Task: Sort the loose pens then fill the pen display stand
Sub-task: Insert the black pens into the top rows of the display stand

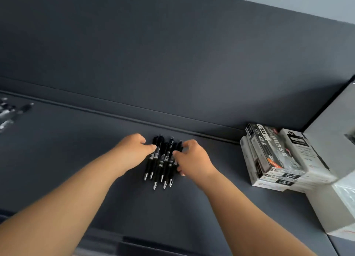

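Observation:
Several black click pens (pixel 162 160) with silver tips lie side by side in a bunch on the dark grey surface (pixel 134 207), tips pointing toward me. My left hand (pixel 132 150) touches the bunch's left side with thumb and fingertips. My right hand (pixel 194 158) curls around the bunch's right side, thumb on the pens and fingers partly behind them. More pens (pixel 11 111) lie blurred at the far left edge. No display stand is in view.
A stack of pen boxes (pixel 276 157), white and black with print, lies at the right. A larger pale box (pixel 334 140) stands beyond it at the right edge. A dark padded wall (pixel 172 54) rises behind the surface.

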{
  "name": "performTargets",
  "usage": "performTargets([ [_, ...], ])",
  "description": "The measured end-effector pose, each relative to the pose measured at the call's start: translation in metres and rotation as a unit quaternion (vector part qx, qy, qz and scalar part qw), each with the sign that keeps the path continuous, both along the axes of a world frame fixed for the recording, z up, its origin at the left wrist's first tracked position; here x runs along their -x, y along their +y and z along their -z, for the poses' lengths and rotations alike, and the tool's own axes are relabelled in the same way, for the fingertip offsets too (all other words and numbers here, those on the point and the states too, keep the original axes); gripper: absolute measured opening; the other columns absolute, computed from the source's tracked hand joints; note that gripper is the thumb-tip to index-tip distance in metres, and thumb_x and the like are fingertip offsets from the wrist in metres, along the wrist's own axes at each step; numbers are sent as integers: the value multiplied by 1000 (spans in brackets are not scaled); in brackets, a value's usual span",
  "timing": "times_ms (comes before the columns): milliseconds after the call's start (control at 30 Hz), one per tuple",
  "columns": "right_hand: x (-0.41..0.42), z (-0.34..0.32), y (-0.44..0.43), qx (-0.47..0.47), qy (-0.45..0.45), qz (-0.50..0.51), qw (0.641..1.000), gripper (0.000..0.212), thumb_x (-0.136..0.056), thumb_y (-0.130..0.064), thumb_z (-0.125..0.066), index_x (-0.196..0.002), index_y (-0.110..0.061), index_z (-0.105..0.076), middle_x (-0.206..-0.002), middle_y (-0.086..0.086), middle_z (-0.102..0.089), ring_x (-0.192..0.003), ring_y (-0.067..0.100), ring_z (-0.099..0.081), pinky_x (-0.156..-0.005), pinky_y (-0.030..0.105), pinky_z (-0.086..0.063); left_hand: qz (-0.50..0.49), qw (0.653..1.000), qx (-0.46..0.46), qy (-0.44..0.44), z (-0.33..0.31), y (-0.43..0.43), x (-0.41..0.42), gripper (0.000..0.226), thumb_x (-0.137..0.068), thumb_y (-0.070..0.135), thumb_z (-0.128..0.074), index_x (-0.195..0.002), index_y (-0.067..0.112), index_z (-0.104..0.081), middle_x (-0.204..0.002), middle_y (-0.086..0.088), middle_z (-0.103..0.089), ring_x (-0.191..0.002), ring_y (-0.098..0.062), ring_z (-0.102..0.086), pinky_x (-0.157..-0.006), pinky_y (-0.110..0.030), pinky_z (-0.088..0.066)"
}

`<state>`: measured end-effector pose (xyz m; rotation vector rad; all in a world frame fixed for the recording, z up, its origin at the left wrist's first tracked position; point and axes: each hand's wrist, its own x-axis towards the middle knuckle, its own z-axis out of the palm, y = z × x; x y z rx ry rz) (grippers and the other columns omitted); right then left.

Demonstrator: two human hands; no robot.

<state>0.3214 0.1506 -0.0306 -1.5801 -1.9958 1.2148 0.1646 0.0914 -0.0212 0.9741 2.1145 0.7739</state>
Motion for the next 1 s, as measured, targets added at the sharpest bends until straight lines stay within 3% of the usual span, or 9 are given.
performTargets([
  [100, 14, 1, 2, 39, 35, 41, 998, 26, -85, -24, -59, -102, -14, -43, -86, 15, -65, -70, 31, -63, -73, 48, -58, 5, 997, -13, -73, 4, 14, -2, 20, -86, 28, -62, -97, 12, -61, -90, -7, -61, -83, -23, -60, -85, -47, -53],
  [200, 21, -1, 1, 94, 67, 41, 993, 14, -87, -18, -61, -93, -7, -54, -81, 16, -60, -65, 27, -60, -68, 45, -58, -1, 984, 9, -179, 2, 22, -10, 19, -87, 18, -62, -101, 6, -59, -91, -12, -66, -81, -25, -66, -64, -35, -57],
  [367, 15, -2, -2, 141, 133, 27, 981, 6, -86, -5, -60, -83, -11, -61, -83, 13, -69, -68, 24, -67, -60, 28, -55, 28, 970, 25, -242, 1, 29, -14, 23, -82, 15, -69, -99, 1, -60, -81, -16, -65, -65, -26, -62, -59, -31, -51],
  [433, 12, -1, -4, 140, 162, 40, 976, 10, -85, -5, -63, -86, -13, -58, -81, 8, -67, -64, 18, -63, -53, 22, -51, 42, 967, 16, -249, 0, 29, -18, 11, -84, 11, -66, -87, 3, -59, -69, -12, -59, -58, -22, -56, -53, -28, -45],
  [500, 10, 0, -4, 134, 173, 37, 975, 15, -83, -6, -66, -96, -10, -58, -84, 6, -69, -68, 14, -65, -52, 19, -49, 42, 962, 1, -270, -1, 29, -22, 8, -85, 9, -66, -81, 6, -59, -68, -12, -62, -64, -28, -62, -60, -33, -51],
  [567, 9, -2, -2, 112, 172, 25, 978, 17, -83, -6, -65, -98, -10, -59, -87, 6, -68, -73, 14, -63, -57, 20, -49, 32, 949, -14, -314, -1, 31, -25, 7, -86, 9, -64, -93, 6, -63, -79, -16, -66, -79, -36, -67, -75, -45, -54],
  [800, -4, -9, 3, 141, 235, 34, 961, 14, -87, -4, -63, -98, -12, -61, -81, -1, -66, -75, 14, -65, -68, 26, -54, 40, 930, -51, -363, -8, 29, -26, 19, -90, 13, -61, -109, 8, -63, -89, -11, -68, -80, -26, -64, -64, -33, -51],
  [900, -8, -15, 1, 140, 258, 39, 955, 21, -84, -2, -63, -102, -12, -60, -85, 0, -68, -76, 15, -66, -65, 26, -52, 68, 926, -57, -367, -15, 25, -30, 12, -87, 15, -66, -99, 10, -66, -79, -8, -68, -66, -21, -64, -52, -27, -49],
  [1000, -14, -24, 0, 148, 290, 37, 945, 28, -80, 3, -63, -104, -12, -59, -87, 2, -70, -78, 19, -68, -69, 31, -54, 104, 918, -37, -382, -22, 20, -35, 14, -81, 22, -73, -89, 13, -66, -68, -3, -65, -63, -18, -61, -55, -27, -48],
])
